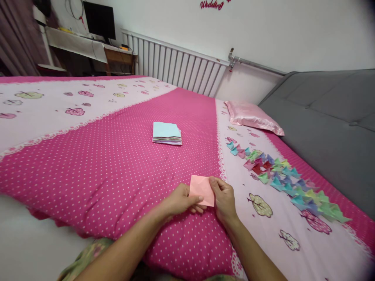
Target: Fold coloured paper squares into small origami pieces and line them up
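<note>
A small square of pink paper (199, 188) is held up between my two hands, above the bed's front part. My left hand (185, 201) grips its lower left side, thumb lying across the front and fingers behind. At the upper right corner, my right hand (225, 197) pinches the sheet between thumb and bent fingers. Whether the paper has a fold in it I cannot tell. Farther off on the bedspread lies a stack of coloured paper squares (166, 133), pale blue on top.
Several folded paper boats (281, 171) in many colours stand in rows on the right side of the bed (117, 168). Behind them are a pink satin pillow (252, 117) and a grey padded headboard (325, 117). A radiator (175, 60) and a desk with a monitor (99, 20) stand at the back.
</note>
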Demonstrator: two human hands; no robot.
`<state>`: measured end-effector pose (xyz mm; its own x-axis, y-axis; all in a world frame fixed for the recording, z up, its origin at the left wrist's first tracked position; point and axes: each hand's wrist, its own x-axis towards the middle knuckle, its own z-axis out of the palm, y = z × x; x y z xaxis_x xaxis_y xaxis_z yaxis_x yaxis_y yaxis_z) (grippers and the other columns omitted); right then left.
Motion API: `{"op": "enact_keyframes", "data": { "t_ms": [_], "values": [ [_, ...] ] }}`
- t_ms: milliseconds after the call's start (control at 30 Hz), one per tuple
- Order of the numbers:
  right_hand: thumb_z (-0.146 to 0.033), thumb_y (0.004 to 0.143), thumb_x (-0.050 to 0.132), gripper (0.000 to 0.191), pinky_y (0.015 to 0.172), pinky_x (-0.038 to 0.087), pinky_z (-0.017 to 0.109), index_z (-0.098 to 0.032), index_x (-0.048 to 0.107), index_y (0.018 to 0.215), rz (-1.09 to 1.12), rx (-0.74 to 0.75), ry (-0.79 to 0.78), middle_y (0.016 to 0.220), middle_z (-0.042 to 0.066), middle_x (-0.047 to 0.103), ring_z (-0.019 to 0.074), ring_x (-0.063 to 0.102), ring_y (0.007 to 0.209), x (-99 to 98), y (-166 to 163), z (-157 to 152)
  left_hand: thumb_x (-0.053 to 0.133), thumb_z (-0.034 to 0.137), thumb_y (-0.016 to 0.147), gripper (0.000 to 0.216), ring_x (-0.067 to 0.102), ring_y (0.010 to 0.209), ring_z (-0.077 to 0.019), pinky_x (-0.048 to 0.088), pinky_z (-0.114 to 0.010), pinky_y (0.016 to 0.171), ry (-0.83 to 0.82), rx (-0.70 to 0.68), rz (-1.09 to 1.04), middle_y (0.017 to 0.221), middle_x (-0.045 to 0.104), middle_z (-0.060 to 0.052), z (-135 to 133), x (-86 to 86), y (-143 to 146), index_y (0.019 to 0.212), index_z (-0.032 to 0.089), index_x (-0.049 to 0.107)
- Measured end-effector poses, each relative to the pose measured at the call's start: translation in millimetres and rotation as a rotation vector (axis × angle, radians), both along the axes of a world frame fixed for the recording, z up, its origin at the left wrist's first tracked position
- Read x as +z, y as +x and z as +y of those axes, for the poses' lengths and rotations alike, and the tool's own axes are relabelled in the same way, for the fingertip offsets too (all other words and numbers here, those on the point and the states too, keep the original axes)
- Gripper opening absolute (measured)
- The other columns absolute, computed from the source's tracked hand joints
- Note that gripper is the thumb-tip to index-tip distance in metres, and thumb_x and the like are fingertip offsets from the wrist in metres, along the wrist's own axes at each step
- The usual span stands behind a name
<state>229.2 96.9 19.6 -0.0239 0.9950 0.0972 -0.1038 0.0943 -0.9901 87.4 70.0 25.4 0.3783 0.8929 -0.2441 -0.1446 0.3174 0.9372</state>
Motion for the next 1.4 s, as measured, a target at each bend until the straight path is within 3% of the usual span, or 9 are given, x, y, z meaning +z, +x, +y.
{"op": "enact_keyframes", "data": {
  "t_ms": [133, 267, 733, 867, 933, 1000, 1167, 1267, 1400],
  "values": [
    [-0.034, 0.065, 0.071, 0.024, 0.051, 0.042, 0.022, -0.016, 0.06, 0.076, 0.042, 0.148, -0.063, 0.065, -0.001, 0.061, 0.0118, 0.053, 0.056, -0.7, 0.1, -2.1, 0.064, 0.036, 0.069, 0.028, 0.062, 0.055, -0.0148, 0.048, -0.026, 0.058, 0.038, 0.018, 0.005, 0.064, 0.068, -0.013, 0.0, 0.2, -1.7, 0.071, 0.008, 0.069],
    [-0.031, 0.062, 0.074, 0.024, 0.051, 0.043, 0.023, -0.014, 0.062, 0.073, 0.033, 0.219, -0.119, 0.066, 0.001, 0.063, 0.0127, 0.055, 0.055, -2.8, -0.2, -3.4, 0.063, 0.038, 0.071, 0.031, 0.062, 0.056, -0.0159, 0.047, -0.026, 0.058, 0.07, 0.026, 0.012, 0.065, 0.068, -0.013, 0.0, -0.6, -2.4, 0.071, 0.008, 0.069],
    [-0.035, 0.068, 0.068, 0.023, 0.052, 0.044, 0.025, -0.013, 0.064, 0.074, 0.001, 0.14, -0.087, 0.066, 0.002, 0.065, 0.0137, 0.056, 0.056, -3.3, -1.8, -1.2, 0.067, 0.04, 0.066, 0.036, 0.06, 0.055, -0.0156, 0.046, -0.029, 0.061, 0.059, 0.075, -0.007, 0.066, 0.067, -0.013, 2.9, -1.9, -2.5, 0.073, 0.005, 0.068],
    [-0.036, 0.074, 0.062, 0.022, 0.056, 0.045, 0.028, -0.014, 0.064, 0.07, -0.202, -0.105, 0.103, 0.062, 0.001, 0.061, 0.0144, 0.054, 0.057, -2.3, 2.4, 0.9, 0.069, 0.031, 0.067, 0.031, 0.061, 0.072, -0.017, 0.044, -0.029, 0.073, 0.07, 0.263, -0.081, 0.085, 0.068, -0.014, 4.9, 0.0, -2.5, 0.089, 0.01, 0.066],
    [-0.032, 0.077, 0.058, 0.019, 0.065, 0.047, 0.032, -0.016, 0.067, 0.077, -0.356, -0.209, 0.27, 0.073, 0.004, 0.064, 0.0173, 0.057, 0.068, -0.9, 4.0, 0.0, 0.068, 0.028, 0.069, 0.036, 0.057, 0.096, -0.0194, 0.039, -0.03, 0.087, 0.054, 0.386, -0.216, 0.111, 0.061, -0.014, 4.2, 0.9, -0.1, 0.103, 0.016, 0.062],
    [-0.028, 0.08, 0.055, 0.02, 0.078, 0.046, 0.036, -0.019, 0.067, 0.093, -0.479, -0.23, 0.458, 0.095, 0.007, 0.065, 0.0208, 0.058, 0.085, -0.4, 4.0, -2.4, 0.061, 0.033, 0.076, 0.038, 0.047, 0.113, -0.0201, 0.032, -0.03, 0.096, -0.002, 0.396, -0.439, 0.126, 0.051, -0.011, 2.2, 2.0, 4.8, 0.111, 0.019, 0.058],
    [-0.026, 0.078, 0.055, 0.035, 0.085, 0.044, 0.041, -0.026, 0.06, 0.113, -0.803, 0.02, 0.859, 0.121, 0.007, 0.056, 0.0243, 0.055, 0.101, -1.2, 0.1, -10.3, 0.035, 0.055, 0.083, 0.057, 0.053, 0.106, -0.0255, 0.038, -0.038, 0.093, -0.28, 0.271, -0.915, 0.111, 0.059, -0.014, -2.5, 9.3, 16.7, 0.117, 0.012, 0.051],
    [-0.046, 0.073, 0.058, 0.057, 0.096, 0.034, 0.048, -0.023, 0.049, 0.125, -0.986, 0.185, 0.934, 0.128, 0.008, 0.05, 0.0298, 0.044, 0.115, 4.3, -2.2, -13.7, 0.033, 0.059, 0.081, 0.062, 0.057, 0.099, -0.0262, 0.041, -0.04, 0.089, -0.371, 0.265, -1.02, 0.105, 0.062, -0.014, -2.8, 13.8, 14.1, 0.118, 0.012, 0.049],
    [-0.06, 0.078, 0.041, 0.07, 0.106, 0.012, 0.054, -0.02, 0.032, 0.135, -1.136, 0.338, 0.99, 0.14, 0.007, 0.035, 0.0313, 0.024, 0.13, 12.9, -5.2, -17.2, 0.038, 0.061, 0.078, 0.068, 0.054, 0.105, -0.0277, 0.037, -0.042, 0.093, -0.342, 0.218, -1.11, 0.113, 0.058, -0.016, -3.0, 15.9, 6.8, 0.124, 0.011, 0.045]
  ]
}}
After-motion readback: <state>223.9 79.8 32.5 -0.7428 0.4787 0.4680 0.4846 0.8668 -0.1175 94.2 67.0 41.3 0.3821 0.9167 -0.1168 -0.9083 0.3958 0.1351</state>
